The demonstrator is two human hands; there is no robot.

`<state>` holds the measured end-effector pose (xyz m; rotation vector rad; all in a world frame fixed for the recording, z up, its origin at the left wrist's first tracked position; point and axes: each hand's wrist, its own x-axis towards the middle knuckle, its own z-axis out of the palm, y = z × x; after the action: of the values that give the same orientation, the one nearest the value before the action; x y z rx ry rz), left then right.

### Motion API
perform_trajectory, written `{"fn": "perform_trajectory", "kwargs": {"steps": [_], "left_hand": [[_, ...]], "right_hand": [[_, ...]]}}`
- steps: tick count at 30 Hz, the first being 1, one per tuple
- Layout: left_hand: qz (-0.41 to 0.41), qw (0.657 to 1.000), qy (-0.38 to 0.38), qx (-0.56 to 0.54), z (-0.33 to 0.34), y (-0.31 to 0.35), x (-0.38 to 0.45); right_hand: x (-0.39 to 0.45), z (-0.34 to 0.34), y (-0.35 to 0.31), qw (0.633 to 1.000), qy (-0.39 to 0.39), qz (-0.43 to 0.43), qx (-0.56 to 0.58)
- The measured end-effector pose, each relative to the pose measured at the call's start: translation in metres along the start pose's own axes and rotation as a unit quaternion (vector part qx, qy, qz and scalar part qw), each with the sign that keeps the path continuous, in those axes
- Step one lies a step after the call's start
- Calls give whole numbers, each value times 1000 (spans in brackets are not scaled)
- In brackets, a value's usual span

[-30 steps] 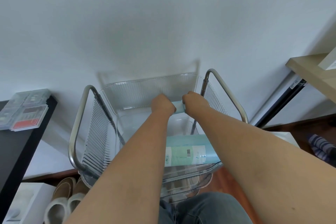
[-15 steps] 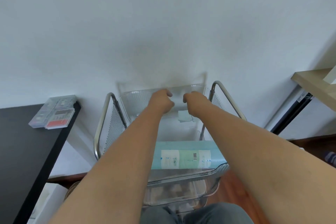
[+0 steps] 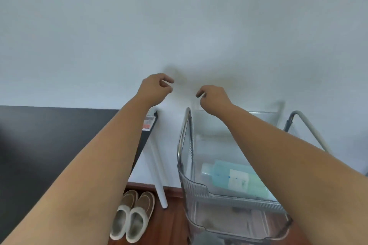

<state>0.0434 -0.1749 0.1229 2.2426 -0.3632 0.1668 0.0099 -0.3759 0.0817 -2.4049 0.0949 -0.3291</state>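
Up before the white wall (image 3: 179, 26), left hand (image 3: 156, 88) and right hand (image 3: 214, 98) apart above the far left corner of the clear trolley (image 3: 184, 135), fingers (image 3: 168, 80) curled thumb to forefinger, any hold impossible to tell; blue bottle (image 3: 235, 177) lying inside it.

The cart (image 3: 192, 185) was clear ribbed plastic on a shiny metal tube frame (image 3: 184, 125). Inside the cart, the bottle (image 3: 221, 172) was translucent blue plastic with a paper label (image 3: 238, 180). Left of the cart, the slippers (image 3: 131, 217) looked like brown cloth with fleecy lining, and the table (image 3: 49, 145) was matt black.
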Motion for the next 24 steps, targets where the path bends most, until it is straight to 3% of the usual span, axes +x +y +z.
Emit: {"fn": "perform_trajectory", "kwargs": {"steps": [5, 11, 16, 24], "left_hand": [[-100, 992, 61, 45, -46, -71, -16], [-226, 972, 20, 58, -49, -145, -22], [-244, 969, 16, 45, -32, -174, -12], [-231, 969, 13, 84, -16, -183, 7]], "right_hand": [[4, 50, -42, 997, -38, -55, 29], [16, 104, -79, 995, -100, -15, 18], [29, 138, -81, 981, -173, 88, 15], [52, 164, -84, 965, -126, 185, 136]]}}
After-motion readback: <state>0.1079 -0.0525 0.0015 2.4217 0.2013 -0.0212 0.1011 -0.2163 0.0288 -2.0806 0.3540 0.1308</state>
